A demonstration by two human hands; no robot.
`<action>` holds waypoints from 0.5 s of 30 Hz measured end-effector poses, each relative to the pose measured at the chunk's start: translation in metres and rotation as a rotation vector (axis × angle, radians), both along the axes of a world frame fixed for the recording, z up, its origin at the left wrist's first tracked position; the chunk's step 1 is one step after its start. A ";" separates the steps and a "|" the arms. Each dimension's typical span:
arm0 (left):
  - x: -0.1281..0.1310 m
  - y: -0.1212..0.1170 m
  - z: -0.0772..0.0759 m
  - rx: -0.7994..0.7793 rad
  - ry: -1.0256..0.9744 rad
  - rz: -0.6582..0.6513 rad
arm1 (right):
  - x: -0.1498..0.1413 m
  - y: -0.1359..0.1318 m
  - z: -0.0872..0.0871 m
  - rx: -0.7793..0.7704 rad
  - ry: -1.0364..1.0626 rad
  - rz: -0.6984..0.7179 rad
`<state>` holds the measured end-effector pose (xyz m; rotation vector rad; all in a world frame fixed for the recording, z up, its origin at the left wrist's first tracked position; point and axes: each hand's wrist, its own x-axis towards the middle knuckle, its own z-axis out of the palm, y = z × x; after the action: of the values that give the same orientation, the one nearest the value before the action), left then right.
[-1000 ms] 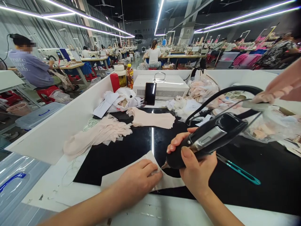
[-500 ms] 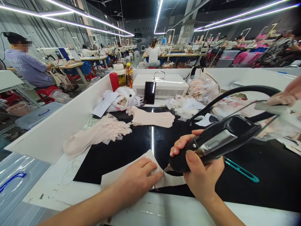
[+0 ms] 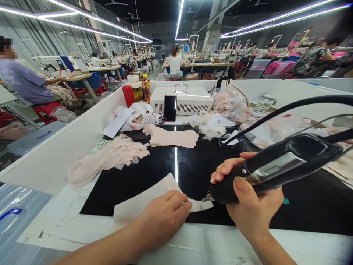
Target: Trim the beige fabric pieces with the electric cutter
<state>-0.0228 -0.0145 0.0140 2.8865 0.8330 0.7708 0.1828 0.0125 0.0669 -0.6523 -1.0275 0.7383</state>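
My right hand (image 3: pixel 253 202) is wrapped around a black corded hand tool (image 3: pixel 275 169) with a silver side plate. Its narrow metal tip (image 3: pixel 207 197) points left and meets the right-hand strip of a pale, curved fabric piece (image 3: pixel 138 202). Over that fabric lies my left hand (image 3: pixel 165 213), fingers drawn together and pinching the edge near the strip. The fabric rests on a glossy black mat (image 3: pixel 110 191), its middle hidden under my left hand. Only an end of a teal plastic tool (image 3: pixel 286 201) shows behind my right hand.
Stacks of cut beige fabric (image 3: pixel 173 137) and a fanned pile (image 3: pixel 110 158) lie beyond the work. A phone (image 3: pixel 170 108) leans on a white metal box (image 3: pixel 190 99). Bagged pieces (image 3: pixel 228 105) sit right of it. The tool's black cable (image 3: pixel 275 112) arcs across the right side.
The tool and my right hand have shifted right along the fabric strip. My left fingers have curled from lying flatter into a pinch. Another hand at the cable on the right is gone from view.
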 end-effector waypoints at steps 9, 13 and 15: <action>0.017 -0.002 -0.002 0.121 0.119 0.040 | 0.010 -0.008 -0.009 0.016 -0.019 -0.001; 0.014 -0.003 -0.001 0.140 0.091 0.056 | 0.010 -0.010 -0.011 0.008 -0.007 0.009; 0.012 -0.004 0.000 0.114 0.091 0.057 | 0.011 -0.011 -0.013 0.006 -0.008 0.010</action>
<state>-0.0103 -0.0184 0.0138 3.0306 0.9138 0.7199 0.1940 0.0019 0.0541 -0.6455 -1.0408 0.7419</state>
